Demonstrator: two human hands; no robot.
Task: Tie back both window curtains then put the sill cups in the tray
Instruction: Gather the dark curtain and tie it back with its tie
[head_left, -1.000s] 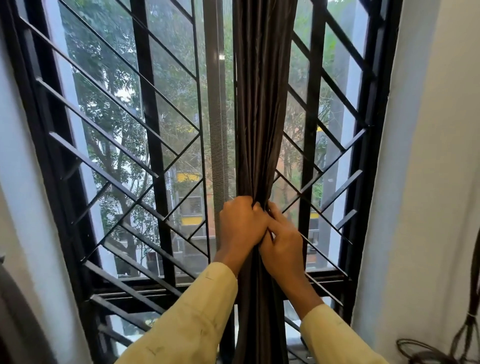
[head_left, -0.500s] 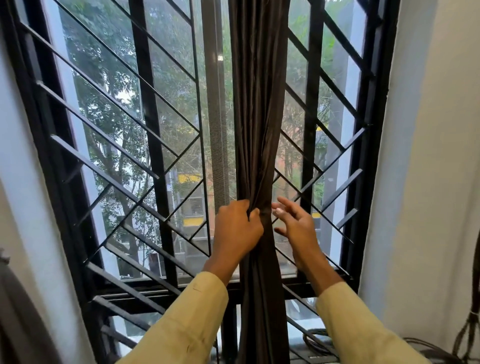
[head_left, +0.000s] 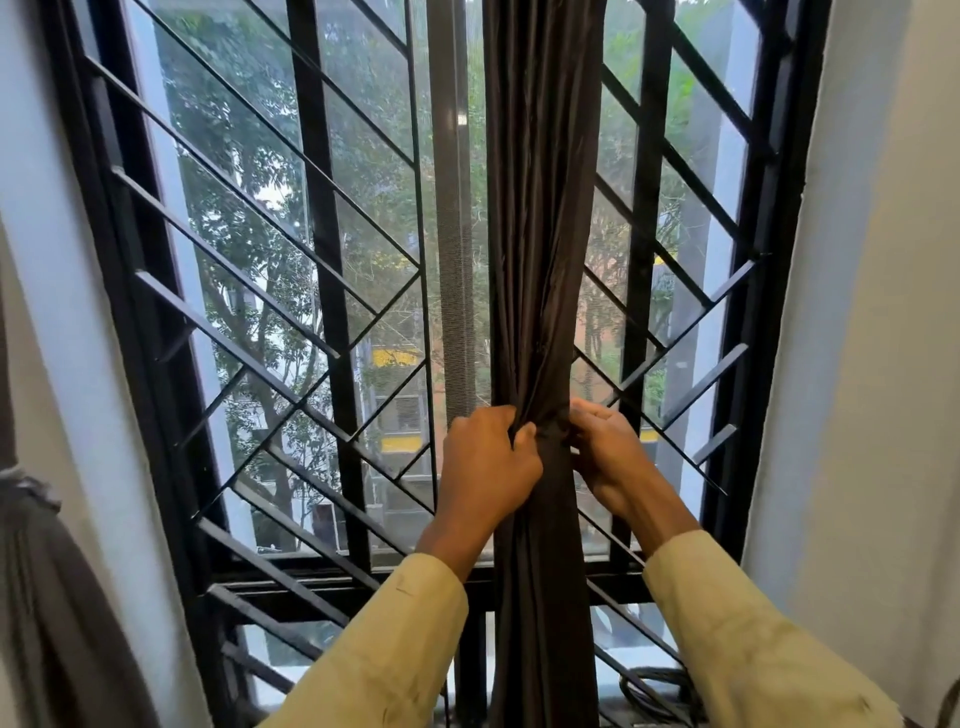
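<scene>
A dark brown curtain (head_left: 540, 218) hangs bunched into a narrow column in front of the middle of the window. My left hand (head_left: 485, 467) grips its left side at about sill-chest height, fingers closed around the folds. My right hand (head_left: 608, 452) presses against the curtain's right side, fingers curled onto the cloth. A second dark curtain (head_left: 47, 597) hangs at the far left edge, gathered by a band. No cups or tray are in view.
Black metal window grille (head_left: 322, 322) with diagonal bars stands right behind the curtain. White walls (head_left: 872, 364) flank the window on both sides. A coil of dark cable (head_left: 654, 691) lies on the sill at lower right.
My right hand came off the curtain half a second ago with its fingers spread, and is back on the cloth now. My left hand kept its grip throughout.
</scene>
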